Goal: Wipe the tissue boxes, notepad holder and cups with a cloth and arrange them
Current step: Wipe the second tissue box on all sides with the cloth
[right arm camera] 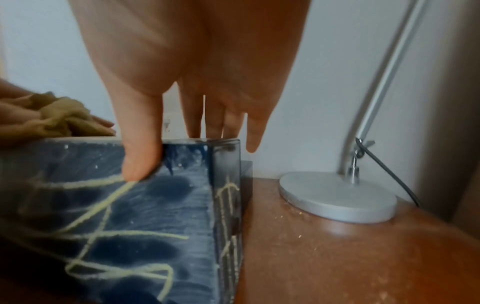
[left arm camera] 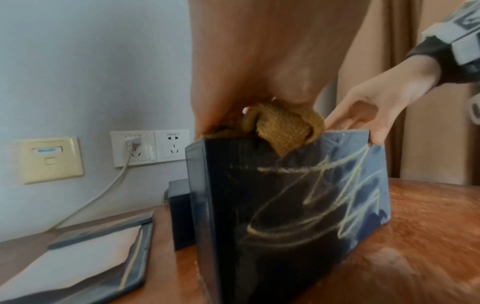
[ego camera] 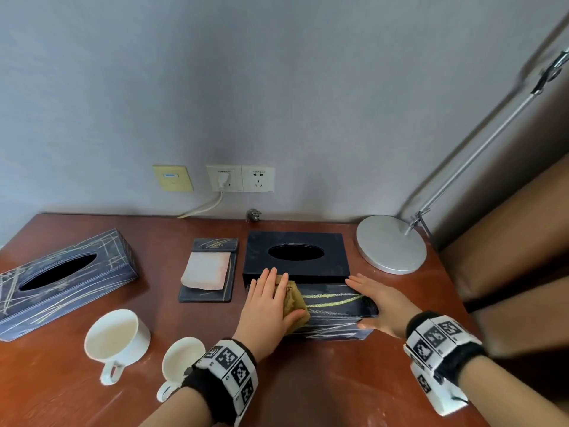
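Note:
A dark blue tissue box [ego camera: 335, 306] with yellow scribbles stands near the table's front, with no opening showing. My left hand [ego camera: 268, 300] lies flat on its left top and presses a bunched mustard cloth [ego camera: 294, 298] onto it. My right hand [ego camera: 378, 303] holds the box's right end, thumb [right arm camera: 140, 152] on the front face and fingers over the top edge. In the left wrist view the cloth [left arm camera: 283, 127] sits on the box's top edge [left arm camera: 298, 205]. A second scribbled tissue box [ego camera: 61, 278] lies far left, the notepad holder [ego camera: 212, 269] in the middle, and two white cups [ego camera: 115, 337] [ego camera: 181, 360] at front left.
A black box [ego camera: 335, 257] with an oval opening lies directly behind the held box. A silver lamp base [ego camera: 391, 243] stands at back right, its arm rising to the right. Wall sockets with a plugged cable [ego camera: 221, 180] are behind. A brown curtain [ego camera: 508, 241] borders the table's right edge.

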Available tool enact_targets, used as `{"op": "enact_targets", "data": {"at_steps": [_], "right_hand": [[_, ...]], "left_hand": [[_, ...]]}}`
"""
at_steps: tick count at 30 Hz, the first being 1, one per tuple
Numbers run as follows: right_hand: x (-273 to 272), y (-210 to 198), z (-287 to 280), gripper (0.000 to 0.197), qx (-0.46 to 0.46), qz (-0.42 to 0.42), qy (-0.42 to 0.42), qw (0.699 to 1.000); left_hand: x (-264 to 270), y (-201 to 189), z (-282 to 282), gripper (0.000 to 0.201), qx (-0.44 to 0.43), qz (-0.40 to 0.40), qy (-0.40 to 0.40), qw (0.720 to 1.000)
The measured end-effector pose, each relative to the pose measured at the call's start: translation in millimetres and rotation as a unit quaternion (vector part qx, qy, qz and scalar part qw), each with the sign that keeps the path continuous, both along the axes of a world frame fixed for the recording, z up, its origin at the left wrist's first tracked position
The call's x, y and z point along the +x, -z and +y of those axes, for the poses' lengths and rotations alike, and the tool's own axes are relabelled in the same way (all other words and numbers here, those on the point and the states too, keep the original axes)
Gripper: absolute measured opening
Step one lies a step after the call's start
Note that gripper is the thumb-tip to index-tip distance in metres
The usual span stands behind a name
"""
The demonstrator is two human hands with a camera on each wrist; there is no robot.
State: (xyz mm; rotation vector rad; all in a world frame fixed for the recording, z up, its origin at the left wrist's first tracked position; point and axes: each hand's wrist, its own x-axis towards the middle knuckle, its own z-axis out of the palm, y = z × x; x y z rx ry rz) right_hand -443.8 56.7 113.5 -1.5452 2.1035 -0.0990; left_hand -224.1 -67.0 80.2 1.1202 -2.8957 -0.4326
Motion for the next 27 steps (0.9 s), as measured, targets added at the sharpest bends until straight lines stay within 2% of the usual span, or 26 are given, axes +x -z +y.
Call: {"op": "enact_targets", "data": {"at_steps": [4,8,12,14,16,18,21,24,27], "right_hand": [[1,5,1,0.089,-0.039,-0.009,0.032,0.999],[0,6,3,0.089,-0.045,-0.02,0.032,0.998],[0,4,1,0.089,-0.042,-0.01,0.029,0.999],[1,4,0,0.089,-0.042,-0.012,0.033,0.999],[0,4,-1,0.089,-0.042,-0.01,0.037,0.998],[0,3,-2,0.089,-0.038,-0.004,0.037,0.999],[1,1,-2,0.089,-0.036,-0.003,0.036,0.999],[1,2,-2,0.089,-0.044,0.001,0.042,0.998],[1,1,-3,0.089,-0.047,0.014,0.038,0.998]], "left_hand": [[12,2,-6,0.066,-0.012,0.018,0.071,0.997],[36,10,2,0.044,0.004,0.118,0.132,0.984],[65,11,2,0.045,0.036,0.151,0.222,0.963],[73,2,-8,0.044,0.046,0.18,0.206,0.961],[71,-9,-21,0.045,0.039,0.216,0.141,0.965],[62,-5,-31,0.047,0.028,0.197,0.087,0.976],[49,15,-28,0.058,0.001,0.126,0.079,0.989],[54,21,-14,0.057,-0.018,0.134,0.135,0.982],[63,15,3,0.046,-0.038,0.148,0.255,0.955]]}}
